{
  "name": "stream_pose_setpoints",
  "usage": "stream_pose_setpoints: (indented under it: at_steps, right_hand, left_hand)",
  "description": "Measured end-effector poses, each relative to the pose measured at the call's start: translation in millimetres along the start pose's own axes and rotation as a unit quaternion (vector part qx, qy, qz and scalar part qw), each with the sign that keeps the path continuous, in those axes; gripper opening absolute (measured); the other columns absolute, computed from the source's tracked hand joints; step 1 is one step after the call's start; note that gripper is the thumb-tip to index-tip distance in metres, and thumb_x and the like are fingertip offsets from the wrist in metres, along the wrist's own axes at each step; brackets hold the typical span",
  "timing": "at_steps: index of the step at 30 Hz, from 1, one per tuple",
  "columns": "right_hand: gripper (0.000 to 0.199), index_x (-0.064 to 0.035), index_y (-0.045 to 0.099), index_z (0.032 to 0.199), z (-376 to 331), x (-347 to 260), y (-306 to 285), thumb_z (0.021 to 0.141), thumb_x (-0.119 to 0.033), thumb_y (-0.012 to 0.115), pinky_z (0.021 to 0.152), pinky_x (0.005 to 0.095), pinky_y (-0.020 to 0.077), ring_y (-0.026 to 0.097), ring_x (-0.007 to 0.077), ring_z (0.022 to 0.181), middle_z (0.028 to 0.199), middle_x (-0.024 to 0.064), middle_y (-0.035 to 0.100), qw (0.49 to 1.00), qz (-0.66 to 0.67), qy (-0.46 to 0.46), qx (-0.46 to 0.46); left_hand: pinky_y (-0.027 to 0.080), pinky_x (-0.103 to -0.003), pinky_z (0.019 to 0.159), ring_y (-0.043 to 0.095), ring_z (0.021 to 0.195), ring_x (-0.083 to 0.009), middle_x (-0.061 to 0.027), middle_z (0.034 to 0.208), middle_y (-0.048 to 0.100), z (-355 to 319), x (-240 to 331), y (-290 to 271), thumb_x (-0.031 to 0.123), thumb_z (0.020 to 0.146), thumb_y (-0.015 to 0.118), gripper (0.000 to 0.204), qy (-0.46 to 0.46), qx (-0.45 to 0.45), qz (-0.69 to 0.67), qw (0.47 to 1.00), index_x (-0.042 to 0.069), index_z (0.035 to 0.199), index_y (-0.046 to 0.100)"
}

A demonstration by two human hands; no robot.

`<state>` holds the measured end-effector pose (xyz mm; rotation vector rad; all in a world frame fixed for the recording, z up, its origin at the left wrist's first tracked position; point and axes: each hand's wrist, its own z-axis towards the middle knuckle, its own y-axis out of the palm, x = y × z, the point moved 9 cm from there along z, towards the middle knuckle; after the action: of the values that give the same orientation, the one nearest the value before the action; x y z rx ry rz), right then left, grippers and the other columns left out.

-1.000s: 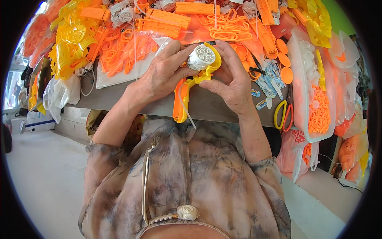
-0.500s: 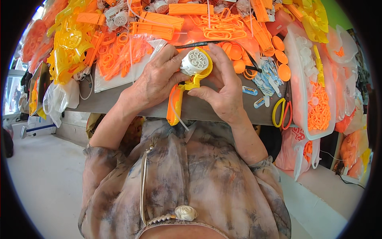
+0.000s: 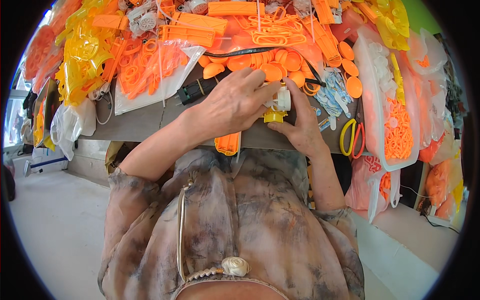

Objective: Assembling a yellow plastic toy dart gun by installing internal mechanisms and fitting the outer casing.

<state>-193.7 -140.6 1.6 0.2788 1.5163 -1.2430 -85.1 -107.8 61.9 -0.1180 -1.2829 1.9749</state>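
My left hand and my right hand together hold a small plastic toy piece over the near edge of the table. The piece has a white round head and a yellow part below it. An orange ribbed handle sticks out under my left palm, over the table's edge. My left fingers cover most of the white head, and my right thumb presses on its side.
Heaps of orange and yellow plastic parts and clear bags of parts cover the table. A black cable and a black plug lie behind my left hand. Yellow and red loop-handled scissors lie right of my hands.
The white head faced up and showed between my hands; now it is turned sideways and my left hand covers it. The orange handle has swung in under my left palm.
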Motion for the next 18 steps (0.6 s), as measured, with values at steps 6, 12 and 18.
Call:
stream_pose_setpoints:
  at_steps: [6,12,18]
  right_hand:
    - [0.079,-0.003,0.038,0.134,-7,-7,2,0.066,0.0,0.076,0.088,0.0364,0.0441,0.053,0.0272,0.106,0.117,0.0161,0.051,0.989,-0.106,-0.034,0.095]
    - [0.039,0.0021,0.058,0.109,-62,-27,6,0.074,-0.003,0.073,0.071,0.0316,0.0494,0.061,0.0252,0.074,0.086,0.0148,0.062,0.991,-0.058,-0.022,0.122]
    - [0.023,0.0047,0.064,0.097,-72,4,87,0.084,-0.014,0.065,0.069,0.026,0.0486,0.062,0.018,0.072,0.081,0.0129,0.066,0.976,0.098,0.137,-0.141]
  left_hand:
    - [0.046,-0.038,0.07,0.053,0.08,-0.0283,-0.0114,0.088,0.053,-5,-16,-2,0.014,0.072,0.072,0.038,-0.009,0.017,-0.02,1.0,0.003,0.106,0.06]
    - [0.046,-0.039,0.083,0.055,0.096,-0.0321,-0.0136,0.108,0.059,-38,-32,-41,0.007,0.077,0.066,0.03,-0.115,0.1,-0.007,0.988,0.0,0.106,0.061]
    - [0.038,-0.043,0.096,0.047,0.115,-0.0338,-0.0127,0.124,0.053,-63,-17,-9,0.004,0.078,0.062,0.04,-0.106,0.052,0.015,0.993,0.0,0.118,0.056]
